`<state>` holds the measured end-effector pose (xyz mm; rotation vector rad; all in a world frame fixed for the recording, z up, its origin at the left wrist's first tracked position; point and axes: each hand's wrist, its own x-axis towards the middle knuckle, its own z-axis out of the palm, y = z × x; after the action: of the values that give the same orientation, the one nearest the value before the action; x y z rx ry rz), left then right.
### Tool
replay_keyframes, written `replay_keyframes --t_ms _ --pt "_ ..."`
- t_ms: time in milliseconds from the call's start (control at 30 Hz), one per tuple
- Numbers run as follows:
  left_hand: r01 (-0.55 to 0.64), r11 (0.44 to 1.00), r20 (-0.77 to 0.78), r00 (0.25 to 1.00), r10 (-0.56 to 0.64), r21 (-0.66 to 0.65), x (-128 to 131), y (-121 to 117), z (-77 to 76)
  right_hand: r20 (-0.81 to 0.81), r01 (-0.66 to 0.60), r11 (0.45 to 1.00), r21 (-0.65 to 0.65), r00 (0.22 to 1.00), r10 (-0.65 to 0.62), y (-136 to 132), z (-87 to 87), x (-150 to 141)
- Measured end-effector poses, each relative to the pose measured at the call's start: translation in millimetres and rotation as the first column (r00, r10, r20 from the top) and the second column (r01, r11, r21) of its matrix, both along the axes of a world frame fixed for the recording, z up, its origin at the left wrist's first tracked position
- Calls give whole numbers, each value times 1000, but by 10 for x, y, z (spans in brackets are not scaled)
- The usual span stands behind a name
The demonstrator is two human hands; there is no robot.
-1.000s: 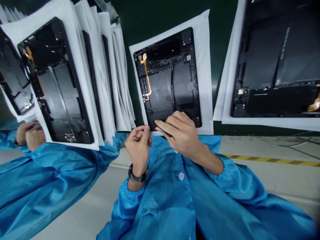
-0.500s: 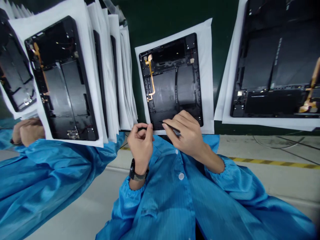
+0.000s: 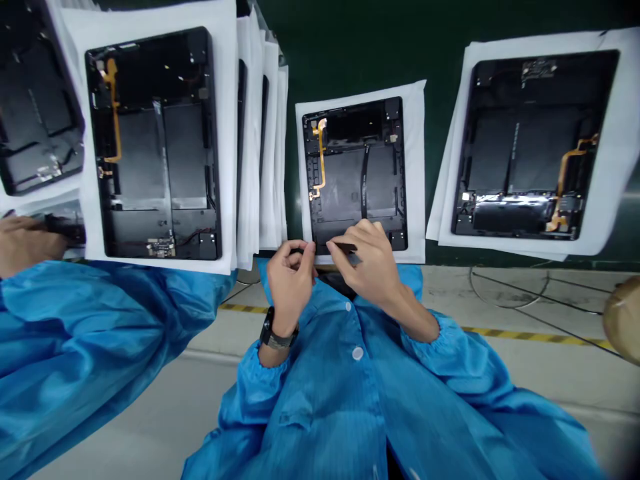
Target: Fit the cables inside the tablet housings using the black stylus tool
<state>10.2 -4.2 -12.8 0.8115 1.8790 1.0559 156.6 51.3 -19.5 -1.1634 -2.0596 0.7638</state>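
An opened tablet housing (image 3: 340, 175) lies on a white foam sheet (image 3: 415, 167) in front of me, its dark inside up, with an orange flex cable (image 3: 321, 160) along its left side. My left hand (image 3: 291, 270) is at the housing's near left corner, thumb and index finger pinched together. Whatever is between those fingertips is too small to make out. Over the near edge, my right hand (image 3: 367, 260) grips a thin dark tool that looks like tweezers (image 3: 346, 247). Its tip points left toward my left fingertips. The right palm covers part of the near edge.
On the left stands a stack of tablet housings (image 3: 187, 143) layered with white sheets (image 3: 273, 147). Another housing (image 3: 537, 147) lies on sheets to the right. A co-worker's hand (image 3: 30, 247) and blue sleeve are at far left. The table (image 3: 350, 47) is dark green.
My view has shifted, so the stack and the right-hand housing show more fully. Both hands stay at the housing's near edge; the right hand's tool now lies flatter.
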Motion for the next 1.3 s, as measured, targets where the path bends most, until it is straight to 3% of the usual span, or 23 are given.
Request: replay_keyframes --t_ms 233,400,633,867,1300 --pt "12 1000 49 999 -11 -21 -38 14 24 -42 4 999 -47 999 -6 8 34 3" --pt "39 998 24 999 -38 -48 -67 15 29 16 7 998 -56 1000 -6 17 37 -22" --pt "156 982 -202 964 -175 -104 -120 3 75 -27 11 998 -66 1000 -13 26 31 -12" --pt "197 972 -381 895 -232 -128 -151 60 114 2 12 999 -40 1000 -12 19 14 -32" --pt "199 973 -264 938 -224 -121 -200 111 78 18 68 993 -97 998 -67 22 57 -70"
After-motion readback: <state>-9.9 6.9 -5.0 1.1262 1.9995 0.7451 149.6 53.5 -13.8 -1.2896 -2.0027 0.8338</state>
